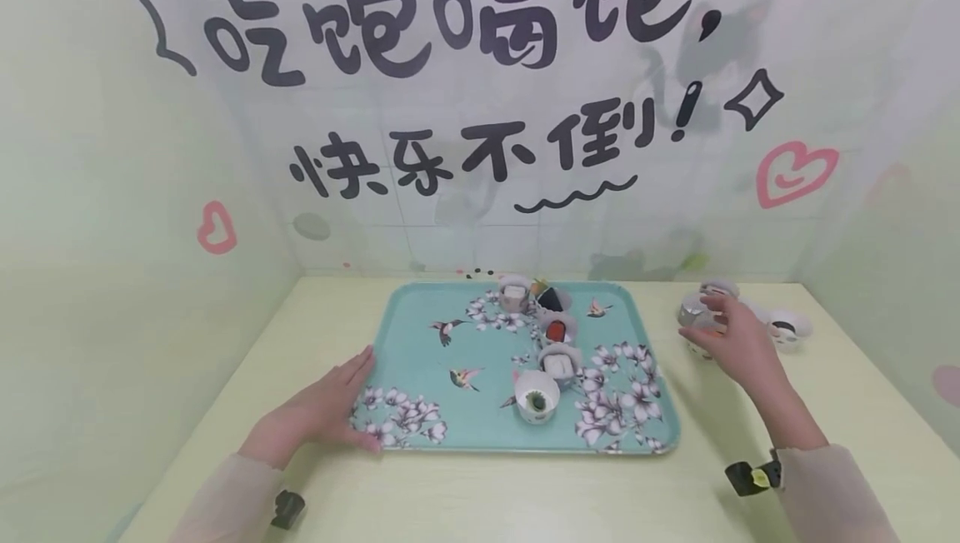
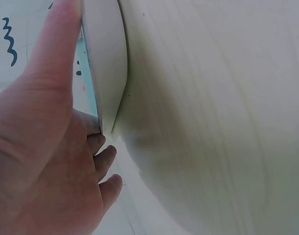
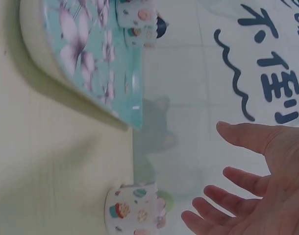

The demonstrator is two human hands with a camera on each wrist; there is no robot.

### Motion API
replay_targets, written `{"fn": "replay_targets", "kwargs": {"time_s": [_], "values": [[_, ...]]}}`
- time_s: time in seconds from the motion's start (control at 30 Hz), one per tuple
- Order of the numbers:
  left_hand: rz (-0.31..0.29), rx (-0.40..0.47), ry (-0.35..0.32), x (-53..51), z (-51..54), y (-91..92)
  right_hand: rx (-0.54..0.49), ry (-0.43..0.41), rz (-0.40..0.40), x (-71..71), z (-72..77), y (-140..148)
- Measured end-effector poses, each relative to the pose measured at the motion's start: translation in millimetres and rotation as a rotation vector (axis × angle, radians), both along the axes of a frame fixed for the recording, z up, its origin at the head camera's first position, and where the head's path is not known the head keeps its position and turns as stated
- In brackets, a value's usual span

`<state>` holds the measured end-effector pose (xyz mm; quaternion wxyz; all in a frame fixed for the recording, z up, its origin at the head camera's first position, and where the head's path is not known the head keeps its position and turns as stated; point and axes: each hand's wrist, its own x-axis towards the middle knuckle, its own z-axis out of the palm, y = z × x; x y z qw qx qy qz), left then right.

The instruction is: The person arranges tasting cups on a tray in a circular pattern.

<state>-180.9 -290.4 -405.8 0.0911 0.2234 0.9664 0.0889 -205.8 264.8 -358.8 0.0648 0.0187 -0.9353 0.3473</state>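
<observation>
Black Chinese lettering (image 1: 498,156) and a pink heart (image 1: 797,176) mark the pale back wall (image 1: 495,236) behind a wood-grained surface (image 1: 480,495).

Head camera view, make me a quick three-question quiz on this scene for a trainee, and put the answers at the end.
1. Which edge of the tray do the fingers of the left hand lie along? A) far B) right C) left
2. True or false: the right hand is beyond the tray's right edge.
3. Fill in: inside the white cup at the near end of the row on the tray is something ____ in colour.

Key: 1 C; 2 true; 3 green.
</observation>
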Motion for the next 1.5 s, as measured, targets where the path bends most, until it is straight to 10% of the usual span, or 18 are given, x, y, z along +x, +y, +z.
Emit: {"fn": "replay_targets", "kwargs": {"time_s": [1.5], "values": [[0.001,0.002,-0.005,-0.7,-2.4,-2.9,0.001,-0.175,-0.080,-18.2,-38.7,48.0]]}}
